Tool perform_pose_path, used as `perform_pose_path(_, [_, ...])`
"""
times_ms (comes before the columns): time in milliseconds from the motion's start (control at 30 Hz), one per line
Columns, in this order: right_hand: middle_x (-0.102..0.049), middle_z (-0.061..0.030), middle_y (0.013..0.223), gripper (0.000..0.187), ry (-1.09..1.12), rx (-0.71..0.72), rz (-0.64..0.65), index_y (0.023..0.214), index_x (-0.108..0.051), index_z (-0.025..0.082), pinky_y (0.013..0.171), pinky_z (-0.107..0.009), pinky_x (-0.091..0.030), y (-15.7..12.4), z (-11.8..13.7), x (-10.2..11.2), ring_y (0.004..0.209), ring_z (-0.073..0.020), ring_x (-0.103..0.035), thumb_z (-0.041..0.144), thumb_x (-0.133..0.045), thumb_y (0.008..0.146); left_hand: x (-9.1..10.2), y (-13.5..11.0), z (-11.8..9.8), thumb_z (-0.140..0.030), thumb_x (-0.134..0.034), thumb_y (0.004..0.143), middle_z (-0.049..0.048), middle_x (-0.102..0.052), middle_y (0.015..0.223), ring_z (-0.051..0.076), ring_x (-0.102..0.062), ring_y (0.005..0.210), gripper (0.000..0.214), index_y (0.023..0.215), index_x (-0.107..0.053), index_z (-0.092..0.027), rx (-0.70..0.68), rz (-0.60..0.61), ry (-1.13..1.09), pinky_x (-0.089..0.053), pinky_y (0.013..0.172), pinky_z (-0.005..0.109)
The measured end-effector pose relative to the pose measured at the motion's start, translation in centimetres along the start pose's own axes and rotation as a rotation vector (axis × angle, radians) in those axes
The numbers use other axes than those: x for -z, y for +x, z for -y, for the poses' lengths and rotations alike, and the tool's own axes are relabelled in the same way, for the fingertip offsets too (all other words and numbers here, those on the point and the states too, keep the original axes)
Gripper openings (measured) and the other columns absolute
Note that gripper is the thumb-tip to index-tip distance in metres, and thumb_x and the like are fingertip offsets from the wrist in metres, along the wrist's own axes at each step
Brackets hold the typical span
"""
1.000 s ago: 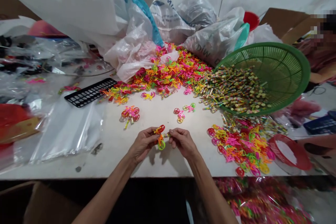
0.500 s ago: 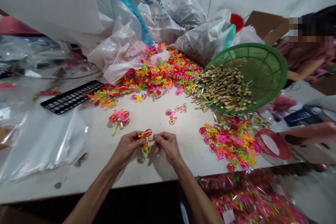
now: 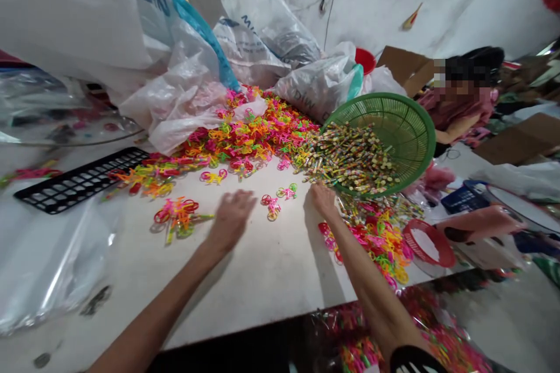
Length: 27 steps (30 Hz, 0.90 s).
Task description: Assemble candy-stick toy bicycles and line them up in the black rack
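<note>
"While the left hand [image 3: 233, 214] is outstretched and blurred, seemingly holding nothing, where are the patterned sticks [image 3: 353, 154]?"

"Just beyond the right hand [image 3: 324, 200], whose grasp cannot be told; probably light, stiff and slick, best pinched mid-length."

toy pile [image 3: 249, 134]: hot pink, orange, yellow, red, lime, all jumbled. small cluster [image 3: 177, 210] on the left, mostly pink and red, yellow-green sticking out. sticks [image 3: 354, 157] i see as speckled multicolour with pale yellow ends. big basket [image 3: 422, 128] green, openwork; small basket [image 3: 444, 250] red. tray [image 3: 83, 178] black, gridded. tabletop [image 3: 271, 268] off-white. front sack [image 3: 317, 84] whitish, dark lettering, teal edge [image 3: 356, 83]. sack behind left [image 3: 149, 3] white with blue lettering and a bright blue band [image 3: 201, 29]. bowl [image 3: 365, 61] red. carton [image 3: 400, 64] brown.
</note>
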State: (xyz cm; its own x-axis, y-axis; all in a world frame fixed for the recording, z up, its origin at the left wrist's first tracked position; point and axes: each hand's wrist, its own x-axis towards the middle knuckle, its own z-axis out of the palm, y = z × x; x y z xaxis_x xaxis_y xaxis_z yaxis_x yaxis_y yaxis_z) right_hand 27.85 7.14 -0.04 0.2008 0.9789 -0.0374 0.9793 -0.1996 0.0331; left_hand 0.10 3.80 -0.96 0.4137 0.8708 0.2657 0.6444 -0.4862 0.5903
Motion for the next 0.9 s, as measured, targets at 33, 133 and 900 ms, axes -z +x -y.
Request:
perform_pose_path(33, [-0.053, -0.0132, 0.117, 0.033, 0.021, 0.012, -0.012, 0.101, -0.061, 0.015, 0.078, -0.032, -0.038, 0.2, -0.2, 0.0, 0.098, -0.0223, -0.054, 0.008, -0.032, 0.085, -1.4, 1.4, -0.9, -0.003, -0.044, 0.074, 0.0091, -0.053, 0.126, 0.029, -0.036, 0.124, 0.037, 0.1, -0.062, -0.021, -0.027, 0.048, -0.057, -0.019, 0.103, 0.051])
perform_pose_path(133, [-0.054, -0.0128, 0.113, 0.026, 0.097, 0.038, -0.079, 0.094, -0.06, 0.016, 0.074, -0.032, -0.039, -0.6, 0.4, -0.4, 0.093, -0.0217, -0.055, 0.008, -0.039, 0.08, -4.6, 3.9, -2.2, -0.005, -0.05, 0.072, 0.0066, -0.063, 0.106, 0.025, -0.048, 0.111, 0.022, 0.079, -0.064, -0.022, -0.004, 0.078, -0.178, -0.026, 0.099, 0.044])
perform_pose_path(900, [-0.067, -0.0021, 0.061, 0.02, 1.967, -0.243, 0.316, 0.074, -0.066, 0.015, 0.049, -0.022, -0.044, -14.0, 8.7, -1.5, 0.049, -0.0107, -0.058, 0.027, -0.075, 0.06, -2.8, -6.6, -4.2, -0.023, -0.079, 0.05, 0.0003, -0.063, 0.061, 0.01, -0.058, 0.055, 0.026, 0.066, -0.061, -0.012, 0.866, -0.275, -1.443, -0.045, 0.054, 0.02])
